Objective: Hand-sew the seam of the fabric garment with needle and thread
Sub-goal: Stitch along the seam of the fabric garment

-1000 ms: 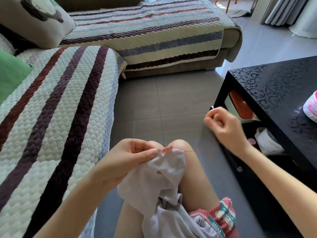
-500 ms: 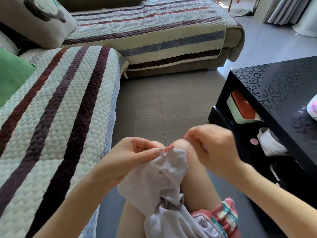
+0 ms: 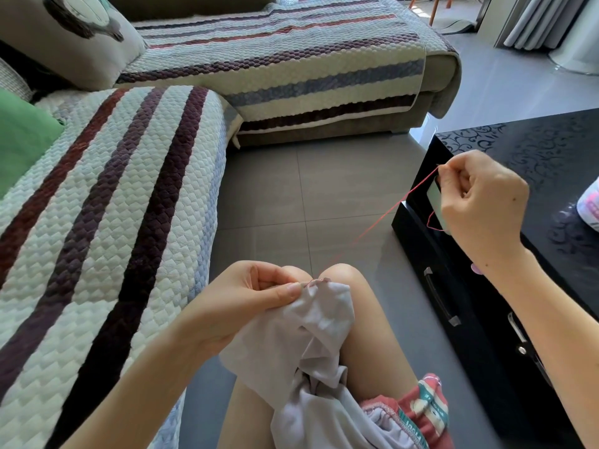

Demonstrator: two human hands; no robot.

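Observation:
A pale lilac-grey fabric garment lies over my knees. My left hand pinches its top edge at the seam, thumb against fingers. A red thread runs taut from the seam up and right to my right hand. That hand is raised beside the black table, its fingers curled and pinching the thread's end; a small loop of thread hangs below the fingers. The needle is too small to make out.
A striped quilted sofa runs along my left and across the back. A glossy black coffee table with drawers stands at my right, a white and pink container on it. Grey tiled floor lies between them.
My right hand went from the table side down to the seam, then pulled up and right, drawing the red thread taut. My left hand kept its pinch on the fabric.

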